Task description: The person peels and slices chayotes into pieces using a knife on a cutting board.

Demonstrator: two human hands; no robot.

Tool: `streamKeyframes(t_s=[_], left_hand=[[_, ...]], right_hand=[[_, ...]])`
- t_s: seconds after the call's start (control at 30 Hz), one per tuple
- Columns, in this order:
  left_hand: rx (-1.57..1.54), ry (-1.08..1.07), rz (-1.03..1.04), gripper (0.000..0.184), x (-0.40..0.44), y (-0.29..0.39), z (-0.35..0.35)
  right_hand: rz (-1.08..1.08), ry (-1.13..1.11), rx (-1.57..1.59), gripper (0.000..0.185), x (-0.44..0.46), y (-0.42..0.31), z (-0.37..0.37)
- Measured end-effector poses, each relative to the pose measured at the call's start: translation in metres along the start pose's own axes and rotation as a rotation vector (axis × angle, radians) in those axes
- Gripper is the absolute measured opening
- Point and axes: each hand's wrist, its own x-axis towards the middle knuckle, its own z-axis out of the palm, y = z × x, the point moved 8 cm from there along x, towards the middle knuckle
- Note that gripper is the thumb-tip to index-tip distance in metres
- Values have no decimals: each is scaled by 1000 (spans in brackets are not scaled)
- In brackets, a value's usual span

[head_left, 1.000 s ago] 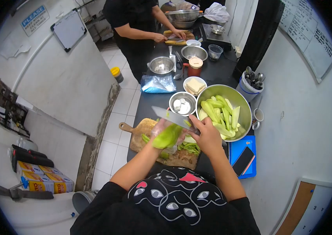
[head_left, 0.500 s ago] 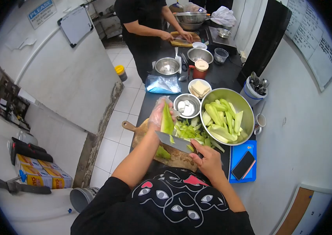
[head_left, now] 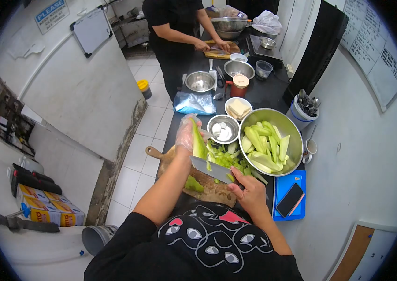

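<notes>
My left hand, in a clear plastic glove, is closed around a long pale-green vegetable wedge and tilts it upright over the wooden board. My bare right hand grips a broad-bladed knife, its handle hidden in the fingers. The blade's tip lies against or very close to the wedge's lower end; a green bit clings to the blade. Another green piece rests on the board. Green peelings and scraps are heaped beyond the knife. Cut wedges fill part of a large steel bowl.
A small steel bowl with white pieces and a dish of pale yellow blocks stand behind the scraps. At right, a phone lies on a blue case. Across the counter, another person cuts on a board.
My left hand and the wedge have shifted slightly left and up. The knife has moved a little to the right along with my right hand. Both grips stay the same.
</notes>
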Motion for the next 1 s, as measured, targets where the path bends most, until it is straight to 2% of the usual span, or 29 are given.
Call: streamKeyframes(t_s=[0.23, 0.47, 0.57, 0.67, 0.87, 0.97, 1.0], left_hand=[[50, 67, 30, 25, 6, 3, -8], [54, -97, 21, 27, -1, 0, 7], [2, -113, 19, 30, -4, -3, 10], [44, -120, 26, 32, -9, -5, 14], [103, -165, 33, 40, -29, -20, 23], [193, -148, 109, 40, -21, -13, 19], [121, -133, 35, 38, -12, -12, 16]], right_hand=[[-7, 4, -17, 49, 0, 2, 0], [13, 2, 19, 47, 4, 5, 1], [103, -96, 65, 50, 6, 6, 2], [23, 24, 107, 45, 5, 9, 4], [108, 34, 252, 42, 10, 26, 15], [182, -99, 186, 42, 13, 19, 4], [166, -126, 175, 42, 10, 20, 6]])
